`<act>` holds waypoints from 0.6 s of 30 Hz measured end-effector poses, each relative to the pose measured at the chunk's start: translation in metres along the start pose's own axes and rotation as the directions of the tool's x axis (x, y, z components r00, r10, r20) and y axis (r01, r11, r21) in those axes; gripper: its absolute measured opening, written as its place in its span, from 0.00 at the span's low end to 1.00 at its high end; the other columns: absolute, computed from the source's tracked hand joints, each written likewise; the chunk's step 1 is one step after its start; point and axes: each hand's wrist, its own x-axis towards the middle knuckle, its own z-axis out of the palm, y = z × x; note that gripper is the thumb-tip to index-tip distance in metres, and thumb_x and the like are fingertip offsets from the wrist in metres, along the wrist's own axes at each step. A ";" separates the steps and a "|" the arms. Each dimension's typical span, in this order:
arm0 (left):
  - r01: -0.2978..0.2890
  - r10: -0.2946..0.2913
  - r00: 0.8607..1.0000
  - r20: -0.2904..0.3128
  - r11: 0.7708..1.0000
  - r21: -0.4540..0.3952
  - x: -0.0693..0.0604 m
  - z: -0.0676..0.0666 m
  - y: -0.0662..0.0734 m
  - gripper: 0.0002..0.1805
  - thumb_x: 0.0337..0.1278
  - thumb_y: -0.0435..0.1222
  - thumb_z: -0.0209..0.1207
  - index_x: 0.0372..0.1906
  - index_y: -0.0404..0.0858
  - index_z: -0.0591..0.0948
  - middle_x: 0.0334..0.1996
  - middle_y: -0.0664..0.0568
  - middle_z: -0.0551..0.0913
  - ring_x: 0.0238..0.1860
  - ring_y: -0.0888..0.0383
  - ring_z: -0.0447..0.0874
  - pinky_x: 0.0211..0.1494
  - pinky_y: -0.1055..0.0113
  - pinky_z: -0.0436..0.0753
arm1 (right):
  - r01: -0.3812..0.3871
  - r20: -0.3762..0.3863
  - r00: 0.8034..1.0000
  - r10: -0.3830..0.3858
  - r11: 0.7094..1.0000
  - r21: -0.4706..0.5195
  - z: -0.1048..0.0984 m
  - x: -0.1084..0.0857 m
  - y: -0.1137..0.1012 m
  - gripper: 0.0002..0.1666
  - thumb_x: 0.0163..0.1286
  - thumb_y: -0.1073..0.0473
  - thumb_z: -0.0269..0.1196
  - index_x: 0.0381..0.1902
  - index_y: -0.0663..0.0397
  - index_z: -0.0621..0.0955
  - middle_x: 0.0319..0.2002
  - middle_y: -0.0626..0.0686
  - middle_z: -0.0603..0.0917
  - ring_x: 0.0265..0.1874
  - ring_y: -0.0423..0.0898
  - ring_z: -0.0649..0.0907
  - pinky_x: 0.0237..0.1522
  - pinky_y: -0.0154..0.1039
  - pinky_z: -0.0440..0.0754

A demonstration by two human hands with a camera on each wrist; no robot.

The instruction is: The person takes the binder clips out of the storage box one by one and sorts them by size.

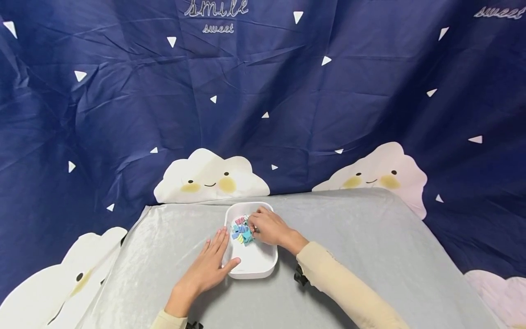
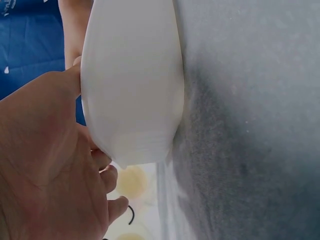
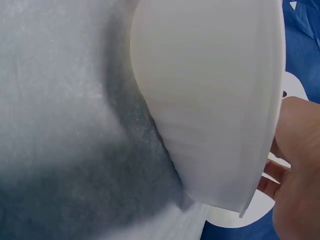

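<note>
A white plastic tray point(image 1: 251, 275) with rounded corners holds a small pile of colourful binder clips point(image 1: 242, 232), in blue, teal, pink and yellow. My left hand point(image 1: 208, 267) rests against the tray's left side, fingers extended along the rim and thumb over the near left edge. The left wrist view shows that palm beside the white wall. Over the right rim reaches my right hand point(image 1: 269, 226), its bent fingers down at the right side of the pile. Whether a clip is between those fingertips is too small to tell, and the tray wall point(image 3: 210, 100) hides them in the right wrist view.
A grey cloth point(image 1: 349, 256) covers the table under the tray. Behind the table hangs a dark blue curtain point(image 1: 255, 82) with white triangles and smiling clouds point(image 1: 211, 176). A small black object point(image 1: 301, 276) shows by the right sleeve.
</note>
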 end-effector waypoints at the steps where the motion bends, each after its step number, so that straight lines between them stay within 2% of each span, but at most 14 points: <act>1: 0.000 0.000 1.000 0.001 1.000 -0.001 0.000 0.000 0.000 0.51 0.77 0.63 0.51 0.85 0.31 0.54 0.88 0.43 0.48 0.88 0.44 0.45 0.90 0.40 0.51 | 0.001 -0.003 1.000 -0.001 1.000 0.010 0.000 0.000 -0.001 0.16 0.64 0.61 0.75 0.29 0.41 0.76 0.32 0.40 0.81 0.46 0.44 0.78 0.50 0.41 0.81; 4: -0.001 0.001 1.000 0.002 1.000 -0.005 0.001 0.001 -0.001 0.51 0.77 0.63 0.51 0.85 0.31 0.54 0.88 0.43 0.48 0.88 0.44 0.45 0.89 0.39 0.52 | -0.008 0.005 1.000 0.007 0.999 0.033 -0.001 0.000 -0.003 0.14 0.68 0.59 0.72 0.32 0.41 0.76 0.32 0.41 0.80 0.49 0.44 0.81 0.53 0.43 0.83; 10: -0.011 0.011 1.000 -0.004 1.000 -0.007 0.000 0.001 -0.001 0.51 0.77 0.64 0.51 0.85 0.31 0.54 0.88 0.43 0.48 0.88 0.44 0.46 0.89 0.39 0.53 | -0.006 -0.004 1.000 0.006 0.998 0.057 -0.002 0.001 -0.006 0.10 0.74 0.54 0.70 0.40 0.43 0.77 0.36 0.43 0.81 0.41 0.42 0.81 0.42 0.39 0.82; 13: -0.016 0.016 1.000 -0.004 1.000 -0.007 0.000 0.002 -0.002 0.51 0.78 0.63 0.51 0.85 0.30 0.54 0.88 0.43 0.48 0.88 0.44 0.46 0.89 0.39 0.53 | 0.004 -0.005 1.000 -0.003 0.994 0.108 -0.003 0.001 -0.006 0.07 0.76 0.52 0.69 0.45 0.43 0.81 0.42 0.43 0.85 0.42 0.41 0.83 0.45 0.39 0.85; 18: -0.013 0.013 1.000 0.000 1.000 -0.014 0.000 0.000 -0.001 0.51 0.78 0.62 0.52 0.85 0.30 0.54 0.88 0.42 0.48 0.88 0.43 0.46 0.89 0.40 0.52 | 0.036 -0.021 0.999 -0.033 0.983 0.180 -0.007 0.000 -0.004 0.08 0.78 0.52 0.67 0.51 0.45 0.86 0.51 0.47 0.88 0.52 0.45 0.87 0.58 0.45 0.88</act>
